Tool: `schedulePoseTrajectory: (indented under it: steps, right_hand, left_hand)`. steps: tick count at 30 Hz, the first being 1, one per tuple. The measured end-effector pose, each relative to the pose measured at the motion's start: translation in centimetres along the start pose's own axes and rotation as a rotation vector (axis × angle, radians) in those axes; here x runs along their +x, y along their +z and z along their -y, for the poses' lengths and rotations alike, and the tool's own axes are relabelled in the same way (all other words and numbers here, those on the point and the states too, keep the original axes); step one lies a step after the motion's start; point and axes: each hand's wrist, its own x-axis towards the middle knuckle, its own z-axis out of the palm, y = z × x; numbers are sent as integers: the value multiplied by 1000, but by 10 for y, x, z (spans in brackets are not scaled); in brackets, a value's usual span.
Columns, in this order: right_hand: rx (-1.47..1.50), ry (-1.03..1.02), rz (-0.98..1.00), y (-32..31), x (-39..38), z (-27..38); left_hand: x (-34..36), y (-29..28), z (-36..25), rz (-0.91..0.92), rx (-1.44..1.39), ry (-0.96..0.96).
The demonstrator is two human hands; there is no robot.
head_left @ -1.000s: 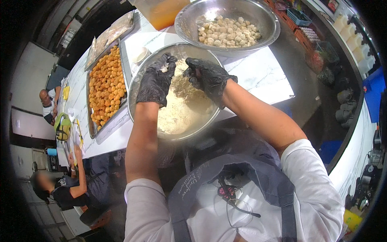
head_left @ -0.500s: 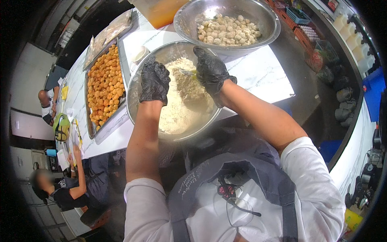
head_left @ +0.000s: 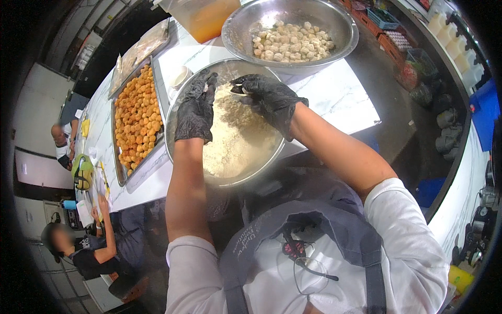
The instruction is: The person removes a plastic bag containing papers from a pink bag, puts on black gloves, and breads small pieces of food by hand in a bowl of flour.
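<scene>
Both my hands wear black gloves and hover over a metal bowl (head_left: 263, 170) of pale flour (head_left: 227, 152). My left hand (head_left: 195, 109) is above the bowl's left side, its fingers curled together at the top, with a small pale patch showing between them. Opposite it, my right hand (head_left: 269, 98) points its bent fingers leftward, and a pale edge shows under the fingertips. What either hand holds is too hidden to name. Beyond them, a larger metal bowl (head_left: 340, 44) contains many flour-coated balls (head_left: 293, 43).
Left of the flour bowl lies a metal tray (head_left: 122, 175) of browned balls (head_left: 137, 115). A white cup (head_left: 180, 77) stands between them. Behind is a clear tub (head_left: 201, 21) with orange liquid. Two people are at the table's left; crates (head_left: 389, 47) line the right.
My left hand has gone from a tight fist to raised, bent fingers. My right hand has turned, its fingers now pointing left toward the other hand.
</scene>
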Motion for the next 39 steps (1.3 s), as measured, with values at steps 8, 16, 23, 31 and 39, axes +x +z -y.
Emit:
schedulePoseTrajectory:
  steps: [8, 16, 23, 31, 39]
  right_hand:
    - [36, 3, -70, 12, -5, -4]
    - [-64, 18, -224, 9, -5, 1]
    - [-62, -119, -179, 10, 2, -2]
    - [134, -28, 94, 0, -7, 7]
    - [91, -35, 71, 0, -18, 12]
  left_hand:
    - [6, 8, 28, 3, -38, 319]
    - [13, 18, 25, -150, -1376, -608]
    - [20, 14, 58, 66, -1418, -495]
    - [3, 2, 27, -33, 252, 402]
    - [12, 7, 35, 439, -1316, -225]
